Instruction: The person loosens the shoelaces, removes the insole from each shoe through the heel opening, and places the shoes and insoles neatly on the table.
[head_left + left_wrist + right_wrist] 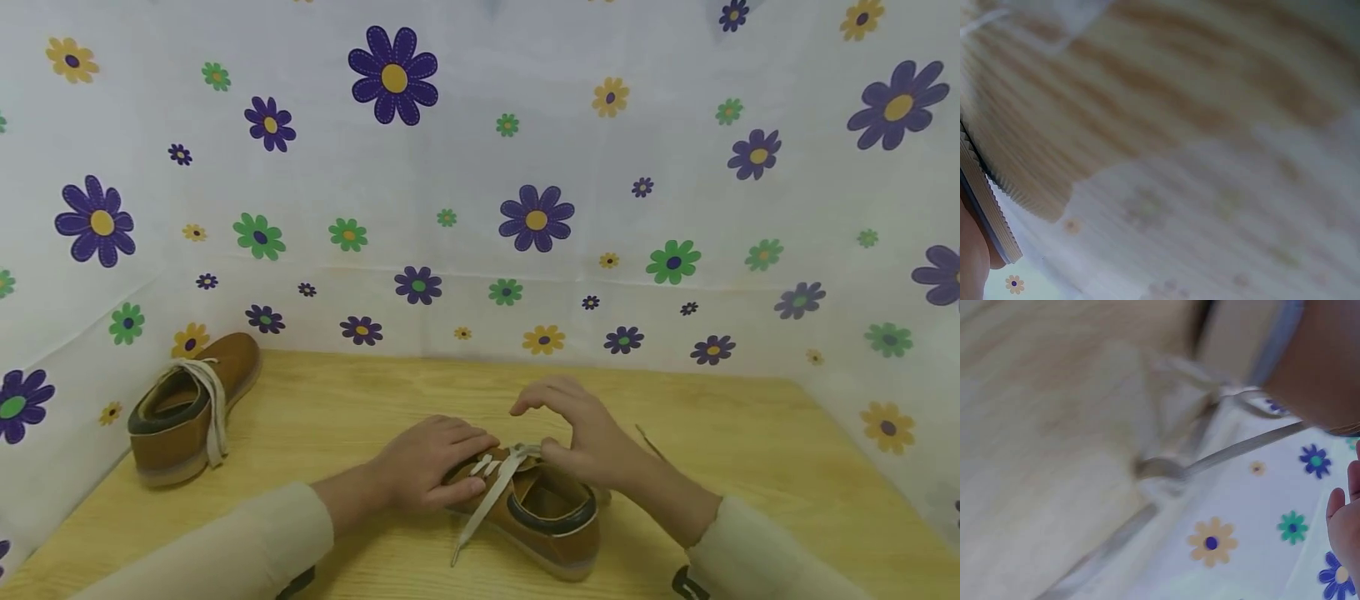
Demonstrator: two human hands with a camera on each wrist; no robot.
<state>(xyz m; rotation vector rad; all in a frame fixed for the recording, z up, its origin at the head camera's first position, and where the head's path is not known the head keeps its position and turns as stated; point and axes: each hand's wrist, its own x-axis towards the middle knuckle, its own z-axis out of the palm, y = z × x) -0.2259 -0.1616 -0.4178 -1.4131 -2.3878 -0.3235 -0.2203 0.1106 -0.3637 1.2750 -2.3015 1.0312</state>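
A brown lace-up shoe [551, 533] with a dark padded collar stands near the front of the table, its heel toward me. My left hand [431, 462] holds it over the toe, the thumb on the near side by the lacing. Above the shoe's far side is my right hand [588, 429], its index finger bent and held apart from the thumb. The right thumb is right at the cream shoelace [487, 504], whose tipped end hangs down the shoe's near side. Part of the shoe's far side is hidden behind the right hand.
A second brown shoe [168, 450], with its lace draped over the side, stands at the back left. A thin lace end [648, 442] shows beside the right forearm. Flower-printed white cloth [450, 167] walls in the wooden table [360, 387].
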